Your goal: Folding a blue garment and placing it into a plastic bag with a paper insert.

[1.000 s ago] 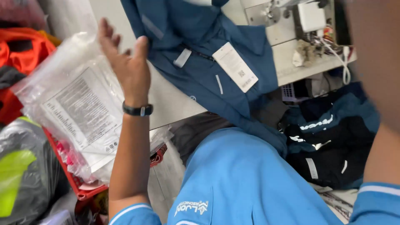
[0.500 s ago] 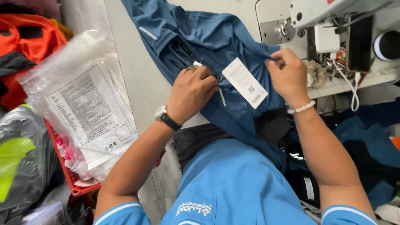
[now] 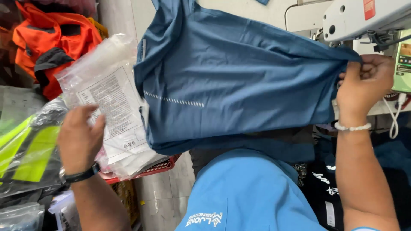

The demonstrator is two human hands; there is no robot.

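Blue garment [image 3: 239,85]: spread across the table [image 3: 265,10], right edge pinched in the right hand [image 3: 361,81] at 3 o'clock. Left hand [image 3: 79,137], fingers loosely open, rests on a clear plastic bag [image 3: 111,107] at 9 o'clock. Step: bagging; the bag needs gripping first.

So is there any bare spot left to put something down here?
Little. A strip of white table shows above the blue garment, beside the sewing machine. The left is crowded: clear bags by the left hand, orange clothing. The right hand grips the garment's edge.
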